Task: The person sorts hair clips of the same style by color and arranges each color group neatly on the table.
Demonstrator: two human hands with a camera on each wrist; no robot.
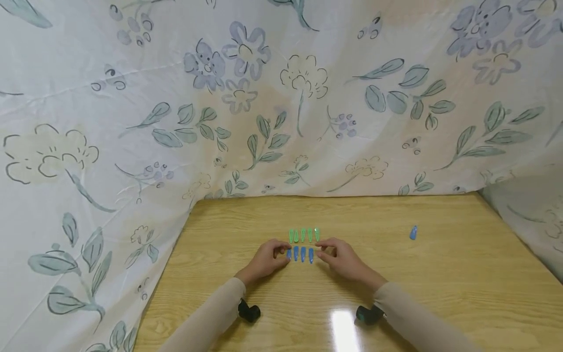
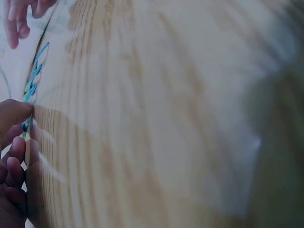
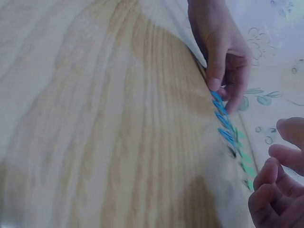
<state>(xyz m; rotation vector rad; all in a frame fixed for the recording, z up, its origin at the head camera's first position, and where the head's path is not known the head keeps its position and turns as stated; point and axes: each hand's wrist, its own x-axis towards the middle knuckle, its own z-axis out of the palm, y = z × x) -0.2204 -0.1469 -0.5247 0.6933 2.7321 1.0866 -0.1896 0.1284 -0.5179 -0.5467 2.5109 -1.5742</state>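
Several blue snap hair clips [image 1: 303, 254] lie side by side in a row on the table. Behind them runs a row of several green snap hair clips [image 1: 303, 235]. At the left end, my left hand [image 1: 268, 259] pinches the outermost blue clip [image 1: 289, 253] between thumb and fingertips. The right wrist view shows the left thumb [image 3: 216, 78] right at that clip. My right hand [image 1: 343, 256] hovers by the right end of the rows, its fingers [image 3: 270, 173] loosely bent and nothing between them.
One more blue hair clip [image 1: 413, 232] lies apart on the right of the wooden table [image 1: 246, 220]. A floral cloth [image 1: 264, 146] hangs behind the table and along its sides. Black wrist cameras [image 1: 249, 311] are worn on both forearms.
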